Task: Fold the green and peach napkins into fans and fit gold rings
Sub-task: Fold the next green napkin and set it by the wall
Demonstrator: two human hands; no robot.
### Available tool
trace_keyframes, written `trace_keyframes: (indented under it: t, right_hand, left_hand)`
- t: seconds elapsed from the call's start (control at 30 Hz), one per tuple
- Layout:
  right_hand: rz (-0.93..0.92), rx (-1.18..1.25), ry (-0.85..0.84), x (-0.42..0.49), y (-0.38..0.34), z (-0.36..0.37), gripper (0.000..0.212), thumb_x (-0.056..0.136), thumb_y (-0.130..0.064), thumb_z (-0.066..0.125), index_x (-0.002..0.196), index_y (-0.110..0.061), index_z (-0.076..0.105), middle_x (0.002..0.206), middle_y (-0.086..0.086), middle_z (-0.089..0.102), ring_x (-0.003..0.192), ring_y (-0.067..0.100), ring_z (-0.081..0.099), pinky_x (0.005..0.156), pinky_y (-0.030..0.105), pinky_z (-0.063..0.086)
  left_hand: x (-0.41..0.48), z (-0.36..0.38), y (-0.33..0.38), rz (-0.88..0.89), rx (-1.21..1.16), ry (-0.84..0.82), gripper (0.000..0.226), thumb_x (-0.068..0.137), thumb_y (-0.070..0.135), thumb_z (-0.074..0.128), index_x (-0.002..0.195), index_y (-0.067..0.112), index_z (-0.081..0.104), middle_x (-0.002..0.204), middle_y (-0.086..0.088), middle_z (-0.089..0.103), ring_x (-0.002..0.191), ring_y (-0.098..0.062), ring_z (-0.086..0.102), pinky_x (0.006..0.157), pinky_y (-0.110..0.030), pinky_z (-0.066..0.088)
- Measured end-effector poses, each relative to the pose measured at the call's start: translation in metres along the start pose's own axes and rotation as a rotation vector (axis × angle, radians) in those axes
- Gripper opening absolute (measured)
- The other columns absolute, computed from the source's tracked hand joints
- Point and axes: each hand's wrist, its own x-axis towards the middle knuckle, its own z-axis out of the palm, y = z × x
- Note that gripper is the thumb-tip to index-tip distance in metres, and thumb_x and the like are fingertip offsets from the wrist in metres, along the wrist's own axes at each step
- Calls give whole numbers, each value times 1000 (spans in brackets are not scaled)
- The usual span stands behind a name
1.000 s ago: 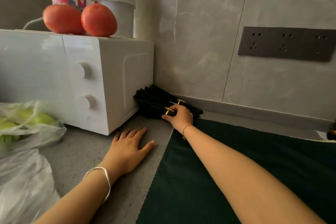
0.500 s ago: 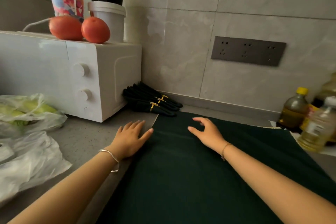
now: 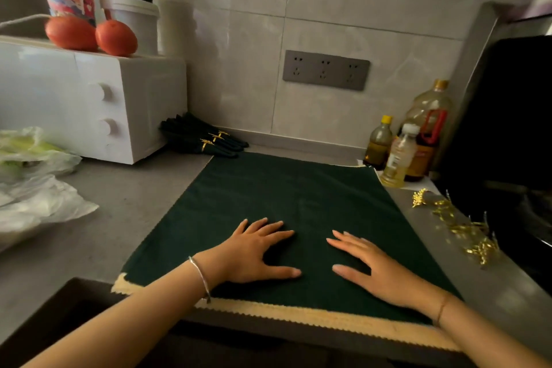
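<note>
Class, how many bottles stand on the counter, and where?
3, grouped at the back right of the counter: a yellow-capped bottle leftmost, a clear white-capped bottle in front, and a large bottle behind them. More may be hidden behind.

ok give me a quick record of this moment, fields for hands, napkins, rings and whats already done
left hand: flat, fingers spread, resting on the green napkin
right hand: flat on the same napkin, beside the left
green napkin: spread flat on the counter, not yet folded
peach napkin: under the green one, only its zigzag edge shows
finished fans: dark green, gold-ringed, lying beside the white oven
loose gold rings: on the counter to the right, untouched
</note>
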Motion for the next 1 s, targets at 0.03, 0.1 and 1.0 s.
trace_keyframes:
  t: [0.03, 0.1, 1.0]
  right_hand:
    - [-22, -41, -33, -17, -1, 1, 73, 75, -78, 36, 140, -52, 19, 148, -35, 3, 137, -14, -5, 117, 23, -1]
    - [-44, -101, -79, -36, -6, 1, 77, 75, -79, 38, 142, -54, 10, 145, -38, -8, 133, -17, -15, 115, 22, -6]
    - [-85, 4, 260, -60, -34, -4, 11, 88, -37, 62, 93, -35, 72, 92, -23, 68, 91, -9, 60, 85, 18, 49]
  left_hand:
    - [-7, 5, 9, 26, 3, -9, 89, 74, 81, 41, 148, 45, 8, 158, 17, 0, 145, -12, -10, 118, -45, -10]
    - [-17, 9, 18, 58, 5, -18, 92, 72, 82, 43, 148, 47, 7, 157, 20, -1, 144, -9, -12, 117, -44, -12]
    - [-38, -3, 40, 190, 14, 127, 43, 91, 57, 46, 127, 37, 57, 135, 21, 52, 123, 1, 48, 105, -25, 40]
